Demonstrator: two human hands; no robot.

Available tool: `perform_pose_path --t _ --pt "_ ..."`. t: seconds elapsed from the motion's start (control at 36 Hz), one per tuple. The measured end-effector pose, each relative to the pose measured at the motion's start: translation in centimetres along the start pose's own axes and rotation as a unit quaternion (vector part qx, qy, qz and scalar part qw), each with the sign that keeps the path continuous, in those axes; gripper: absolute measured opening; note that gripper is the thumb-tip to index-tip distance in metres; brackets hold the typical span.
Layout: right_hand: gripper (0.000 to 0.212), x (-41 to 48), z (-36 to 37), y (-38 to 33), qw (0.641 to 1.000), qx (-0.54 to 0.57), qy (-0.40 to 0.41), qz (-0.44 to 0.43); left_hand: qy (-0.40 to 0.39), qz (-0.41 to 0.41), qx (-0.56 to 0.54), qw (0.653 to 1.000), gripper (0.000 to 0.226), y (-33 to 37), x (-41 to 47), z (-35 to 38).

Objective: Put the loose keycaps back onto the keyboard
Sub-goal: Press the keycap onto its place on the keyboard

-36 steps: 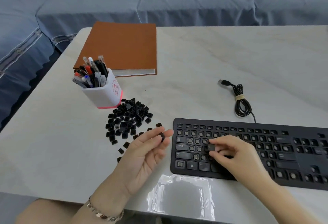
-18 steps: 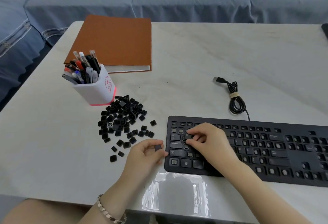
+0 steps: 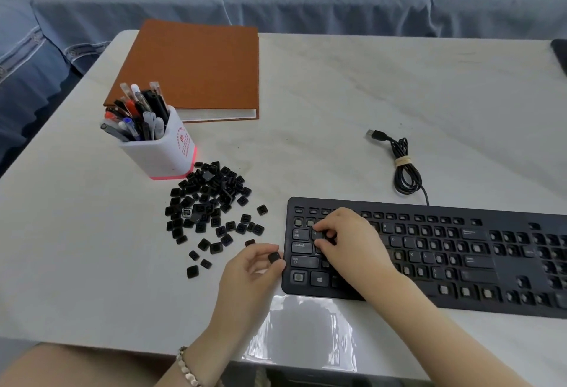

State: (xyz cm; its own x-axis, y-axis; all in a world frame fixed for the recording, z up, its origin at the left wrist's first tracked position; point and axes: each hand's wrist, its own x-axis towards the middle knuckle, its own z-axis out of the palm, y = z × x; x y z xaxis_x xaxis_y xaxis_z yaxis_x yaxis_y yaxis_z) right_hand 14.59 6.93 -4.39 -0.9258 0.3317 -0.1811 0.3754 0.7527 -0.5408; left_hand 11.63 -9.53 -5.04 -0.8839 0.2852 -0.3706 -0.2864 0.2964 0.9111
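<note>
Head view: your left hand (image 3: 251, 273) pinches a keycap (image 3: 274, 257) beside the keyboard (image 3: 509, 267); your right hand (image 3: 349, 242) pinches a second keycap (image 3: 318, 235) at the keyboard's left end.

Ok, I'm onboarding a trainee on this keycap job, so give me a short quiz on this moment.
1. True or false: the left hand pinches a spare keycap.
2. The keycap pile lies: A) on the notebook; B) beside the pen cup, left of the keyboard; C) by the USB plug.
3. Fill in: the right hand holds a second keycap at the keyboard's ___ end.
Key: 1 true; 2 B; 3 left.
</note>
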Motion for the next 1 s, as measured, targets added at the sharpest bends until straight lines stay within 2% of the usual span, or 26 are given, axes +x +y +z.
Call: perform_pose_path --t 0.33,0.44,0.53,0.56,0.67,0.86,1.0 --pt "0.029 -0.2 0.8 0.1 1.0 -0.005 0.021 0.001 0.004 -0.002 0.01 1.0 0.02 -0.5 0.2 0.2" --pt "0.023 -0.7 1.4 0.7 0.998 0.015 0.063 -0.021 0.002 0.006 0.021 1.0 0.019 -0.7 0.3 0.3" --pt "0.011 -1.2 2.3 1.2 0.99 0.007 0.127 -0.066 0.005 0.011 0.028 1.0 0.018 -0.8 0.3 0.3" --pt "0.011 -1.4 2.7 1.5 0.988 0.005 0.138 -0.075 0.007 0.014 0.033 0.999 0.018 -0.9 0.3 0.3" --pt "0.036 -1.6 3.5 2.3 0.982 -0.017 0.143 -0.12 0.018 0.023 0.048 0.998 0.02 -0.9 0.5 0.3" --pt "0.03 -1.8 3.5 2.1 0.967 -0.022 0.192 -0.167 0.039 0.045 0.024 0.998 0.021 -0.5 0.8 -0.1" --pt "0.029 -1.7 3.7 2.1 0.963 -0.034 0.207 -0.167 0.026 0.066 0.003 0.997 0.028 0.1 0.4 -0.2"
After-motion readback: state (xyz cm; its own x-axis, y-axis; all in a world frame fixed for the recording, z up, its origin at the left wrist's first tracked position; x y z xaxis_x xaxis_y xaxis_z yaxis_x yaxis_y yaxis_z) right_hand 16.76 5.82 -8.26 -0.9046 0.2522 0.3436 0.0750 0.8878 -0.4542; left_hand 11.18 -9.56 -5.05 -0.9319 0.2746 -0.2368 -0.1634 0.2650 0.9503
